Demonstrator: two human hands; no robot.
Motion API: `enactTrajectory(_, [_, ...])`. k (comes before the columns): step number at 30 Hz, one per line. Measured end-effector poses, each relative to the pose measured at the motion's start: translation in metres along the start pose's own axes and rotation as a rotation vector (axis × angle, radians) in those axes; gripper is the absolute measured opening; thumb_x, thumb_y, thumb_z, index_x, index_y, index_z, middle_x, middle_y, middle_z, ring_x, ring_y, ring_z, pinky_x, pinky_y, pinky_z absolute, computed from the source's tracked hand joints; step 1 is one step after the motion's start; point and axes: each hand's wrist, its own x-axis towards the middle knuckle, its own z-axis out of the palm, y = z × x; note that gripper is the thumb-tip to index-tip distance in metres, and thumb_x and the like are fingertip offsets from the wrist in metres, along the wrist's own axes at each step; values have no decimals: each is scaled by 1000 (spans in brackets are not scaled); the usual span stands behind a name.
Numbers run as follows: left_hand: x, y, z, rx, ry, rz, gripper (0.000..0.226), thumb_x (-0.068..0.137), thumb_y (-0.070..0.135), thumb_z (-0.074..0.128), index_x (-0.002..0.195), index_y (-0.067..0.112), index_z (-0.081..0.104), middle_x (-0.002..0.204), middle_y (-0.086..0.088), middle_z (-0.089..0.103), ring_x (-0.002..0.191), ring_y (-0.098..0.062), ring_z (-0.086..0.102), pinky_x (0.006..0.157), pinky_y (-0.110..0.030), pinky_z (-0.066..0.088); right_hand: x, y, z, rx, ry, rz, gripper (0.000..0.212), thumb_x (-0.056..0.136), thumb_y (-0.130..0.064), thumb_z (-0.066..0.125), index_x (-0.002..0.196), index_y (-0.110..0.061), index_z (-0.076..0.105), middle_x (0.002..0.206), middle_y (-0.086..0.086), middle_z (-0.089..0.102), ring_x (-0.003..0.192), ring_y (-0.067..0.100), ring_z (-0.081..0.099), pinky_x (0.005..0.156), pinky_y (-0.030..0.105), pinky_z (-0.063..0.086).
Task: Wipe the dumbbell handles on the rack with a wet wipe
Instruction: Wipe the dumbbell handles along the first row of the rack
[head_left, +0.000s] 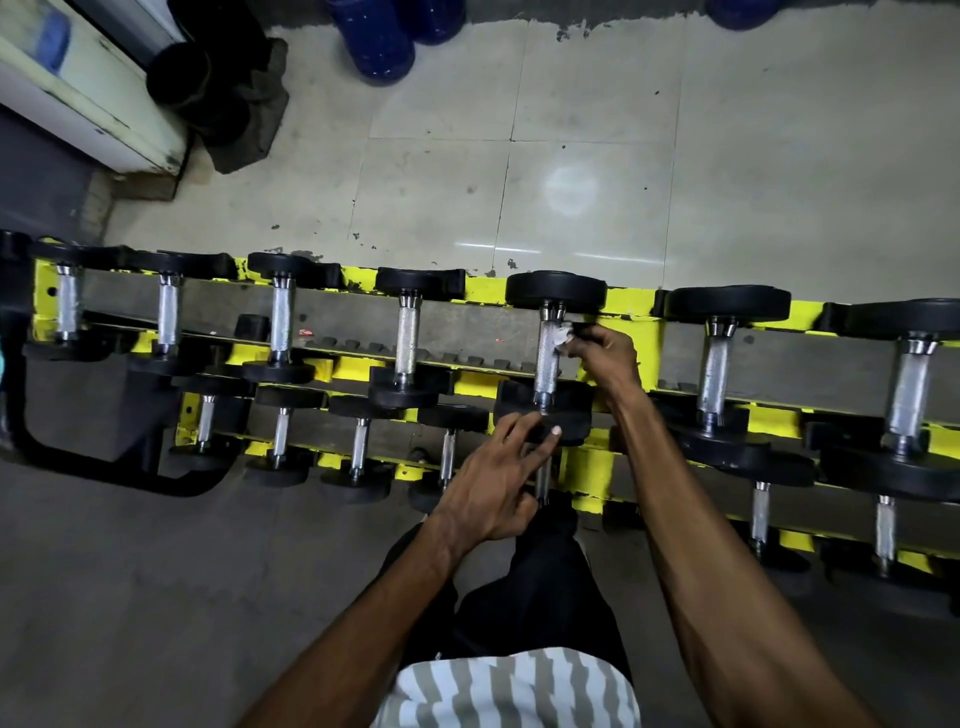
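Right fingers (584, 343) pinching wet wipe (563, 332) against dumbbell handle (548, 358); left fingers (530, 434) spread loosely on its near weight (566, 410)

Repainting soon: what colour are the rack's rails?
Yellow, chipped and scuffed in places, on the rack; seen in the head view.

Right hand (605, 353) pressing wet wipe (563, 335) on dumbbell handle (548, 358), left hand (498, 483) steadying its near weight (545, 413)

Beyond the equipment lies a pale tiled floor (597, 119), stained along its joints. Blue water jugs (382, 44) stand at its far edge, dark rolled mats (208, 78) beside a white cabinet (78, 88).
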Motion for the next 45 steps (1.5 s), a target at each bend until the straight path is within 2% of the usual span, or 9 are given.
enactTrajectory(6, [0,1,-2,17,8,10,91,69,25,66,155,12,38,154,-15,29,143,-31,29,73,-35,56,-18,17,-15,-296,-191,53,14,71,-17,88,82,-15,78,80,0,74,73,11,65,63,20,48])
enactTrajectory(12, [0,3,-3,13,9,6,92,68,24,66,155,12,38,154,-16,31,142,-30,30,75,-32,55,-35,18,-2,-511,-47,43,15,71,-22,85,84,-19,79,77,-4,70,72,10,62,54,17,37])
enactTrajectory(17, [0,5,-5,33,2,-2,91,69,25,67,155,13,39,154,-16,33,143,-29,29,79,-31,55,-33,18,19,1,67,159,24,79,2,68,97,-9,78,87,4,76,74,17,69,74,31,60])
enactTrajectory(20, [-1,6,-5,33,-4,-5,91,69,25,66,155,12,38,154,-16,32,143,-31,29,80,-33,55,-17,5,20,92,20,251,19,87,-2,57,84,-13,71,67,-2,66,54,11,57,52,21,47])
enactTrajectory(24, [0,6,-6,37,-14,-5,91,70,25,65,156,13,37,154,-15,31,143,-30,29,78,-34,56,15,-3,12,326,-245,444,29,91,-3,30,67,-17,38,47,-5,28,33,6,21,31,18,20])
enactTrajectory(32, [0,9,-7,56,3,-17,92,70,27,67,156,13,38,154,-14,32,143,-28,28,79,-33,57,33,-22,19,601,-168,444,29,93,-5,34,71,-21,45,54,-6,38,36,4,24,32,17,19])
enactTrajectory(38, [-1,8,-4,19,18,-16,91,67,25,66,154,11,40,153,-17,34,142,-31,29,85,-35,56,-5,-3,28,301,246,77,13,78,2,73,86,-8,71,72,3,68,56,6,57,55,19,47])
enactTrajectory(43, [-1,6,-3,6,16,-12,89,68,24,64,153,11,41,154,-16,32,144,-32,26,85,-36,56,-31,7,35,-152,413,-449,15,82,-5,69,94,-14,71,92,-1,70,84,13,58,69,11,40])
enactTrajectory(45, [0,6,-3,1,10,-12,89,68,23,63,153,11,41,154,-16,31,144,-32,26,84,-37,56,-36,7,35,-284,388,-647,20,82,3,63,96,-10,69,99,2,68,94,19,57,78,18,43])
